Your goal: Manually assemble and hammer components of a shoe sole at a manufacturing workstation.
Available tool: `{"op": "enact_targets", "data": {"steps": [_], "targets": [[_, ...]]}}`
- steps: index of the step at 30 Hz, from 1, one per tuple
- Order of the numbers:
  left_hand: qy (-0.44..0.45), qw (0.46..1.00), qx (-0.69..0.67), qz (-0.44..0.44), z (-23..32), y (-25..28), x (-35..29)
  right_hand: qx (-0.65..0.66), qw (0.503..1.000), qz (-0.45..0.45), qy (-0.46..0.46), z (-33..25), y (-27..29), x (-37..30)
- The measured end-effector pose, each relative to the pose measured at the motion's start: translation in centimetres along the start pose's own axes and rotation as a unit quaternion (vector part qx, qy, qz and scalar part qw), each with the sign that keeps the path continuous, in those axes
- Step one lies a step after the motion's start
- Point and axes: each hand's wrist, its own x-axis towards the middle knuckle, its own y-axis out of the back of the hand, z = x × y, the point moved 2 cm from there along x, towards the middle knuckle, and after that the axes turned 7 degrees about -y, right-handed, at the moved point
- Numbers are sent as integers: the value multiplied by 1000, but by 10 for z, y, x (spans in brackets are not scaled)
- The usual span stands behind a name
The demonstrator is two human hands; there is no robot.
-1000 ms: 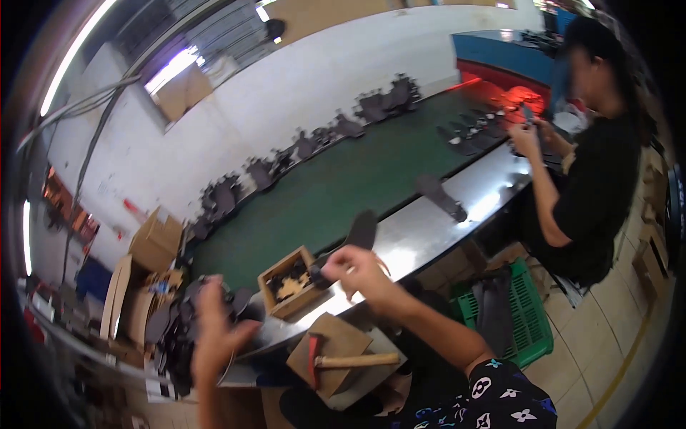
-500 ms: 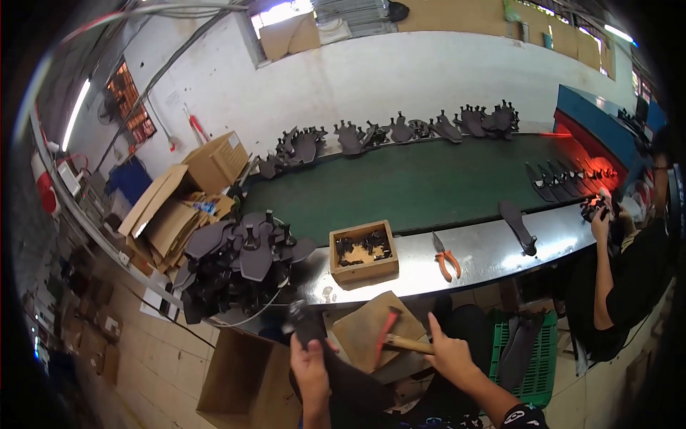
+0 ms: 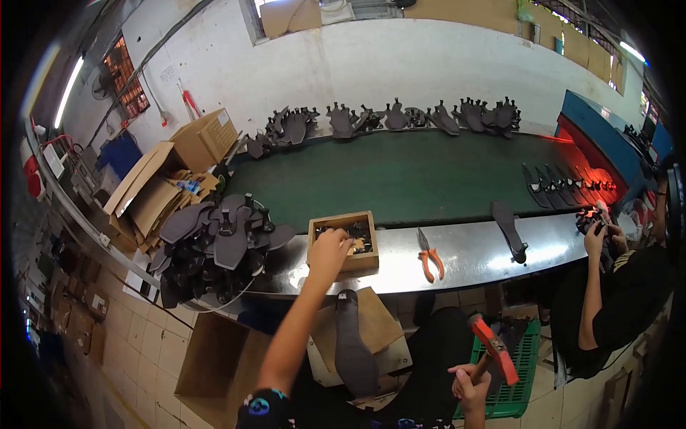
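Observation:
My left hand (image 3: 331,249) reaches into a small wooden box (image 3: 343,272) holding little black parts (image 3: 362,232). Its fingers are bent down and drawn together; whatever they pinch is too small to make out. In my right hand (image 3: 469,390) is the wooden handle of a hammer (image 3: 494,347), its red head raised over my right thigh. A dark grey shoe sole (image 3: 355,347) lies lengthwise on a brown board (image 3: 380,319) between my legs, with neither hand touching it.
Orange-handled pliers (image 3: 431,264) and another sole (image 3: 509,230) lie on the metal ledge. Heaped soles (image 3: 227,232) stand at left, more line the green belt (image 3: 400,179). A green crate (image 3: 525,379) is at right, near a co-worker (image 3: 614,286). An open carton (image 3: 207,365) stands lower left.
My left hand has let go of the sole, now lying on the board, and moved forward into the wooden box. My right hand has carried the hammer right, away from the board.

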Motion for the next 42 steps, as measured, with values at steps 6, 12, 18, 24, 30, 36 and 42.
{"op": "enact_targets", "data": {"steps": [6,12,18,24,30,36,42], "targets": [[4,989,13,-145,-46,-47,44,-172,954,-215,117,-35,-12,17],[81,982,-162,-58,-27,-6,15,-94,922,-373,36,-5,-39,33],[173,862,-476,32,84,81,-60,86,908,-394,111,-96,-101,51],[221,750,-623,12,157,148,-139,81,932,-345,79,-118,-143,50],[115,841,-526,43,148,148,-164,19,933,-348,91,-120,-170,39],[161,957,-222,95,77,85,-155,-83,954,-247,152,-84,-171,63],[41,971,-233,16,27,28,-141,-51,970,-229,69,-59,-173,99]]}}
